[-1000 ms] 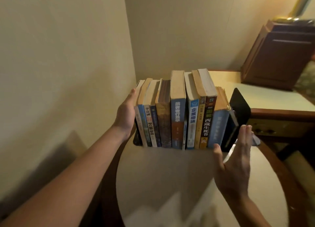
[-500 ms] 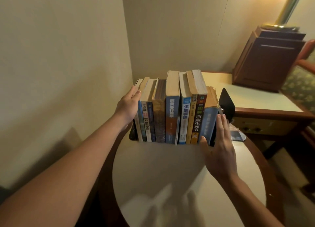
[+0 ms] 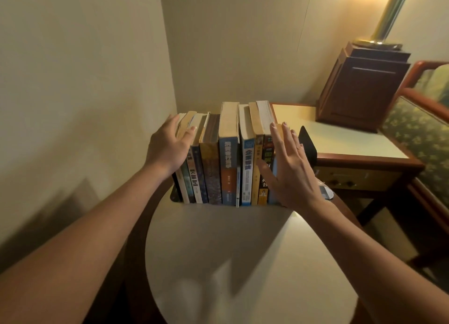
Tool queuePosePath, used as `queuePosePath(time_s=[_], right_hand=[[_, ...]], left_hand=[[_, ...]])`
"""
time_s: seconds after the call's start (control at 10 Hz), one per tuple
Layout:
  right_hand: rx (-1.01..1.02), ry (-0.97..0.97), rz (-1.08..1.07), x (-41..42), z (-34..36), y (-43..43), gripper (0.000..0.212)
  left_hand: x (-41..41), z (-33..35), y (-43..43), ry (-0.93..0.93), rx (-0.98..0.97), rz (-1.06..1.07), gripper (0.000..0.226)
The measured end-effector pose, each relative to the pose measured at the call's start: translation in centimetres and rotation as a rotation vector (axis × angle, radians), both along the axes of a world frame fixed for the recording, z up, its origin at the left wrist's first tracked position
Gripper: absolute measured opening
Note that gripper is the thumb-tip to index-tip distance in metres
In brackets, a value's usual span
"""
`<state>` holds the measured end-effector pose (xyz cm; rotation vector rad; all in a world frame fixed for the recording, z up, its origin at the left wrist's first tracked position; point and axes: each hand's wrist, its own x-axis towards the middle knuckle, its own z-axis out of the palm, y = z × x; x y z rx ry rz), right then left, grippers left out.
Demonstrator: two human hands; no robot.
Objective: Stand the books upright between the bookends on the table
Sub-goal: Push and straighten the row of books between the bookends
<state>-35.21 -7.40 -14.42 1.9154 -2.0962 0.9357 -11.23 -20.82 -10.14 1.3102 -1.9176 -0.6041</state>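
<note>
A row of books (image 3: 228, 158) stands upright, spines toward the camera, at the far edge of the round table (image 3: 243, 263) in the middle of the frame. The left hand (image 3: 170, 148) lies against the left end of the row, fingers straight and thumb across the tops of the end books, grasping nothing. The right hand (image 3: 289, 170) is spread flat against the last book at the right end, likewise released. 1 black bookend (image 3: 175, 193) shows low at the left end, touching the books. The second bookend (image 3: 307, 145) stands just behind the right hand; whether it touches the books cannot be told. In the upper right, a side table (image 3: 340, 134) carries a dark wooden box (image 3: 364, 87) and a lamp pole (image 3: 388, 14)
</note>
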Motion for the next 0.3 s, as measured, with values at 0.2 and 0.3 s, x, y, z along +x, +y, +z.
queuePosePath(time_s=[0.2, 0.3], right_hand=[[-0.007, -0.027, 0.118, -0.24, 0.45, -0.35, 0.082], [0.008, -0.045, 0.131, 0.07, 0.87, 0.11, 0.085]], left_hand=[[-0.94, 0.3, 0.31, -0.366, -0.125, -0.17, 0.057], [-0.94, -0.18, 0.34, -0.428, -0.123, -0.156, 0.058]])
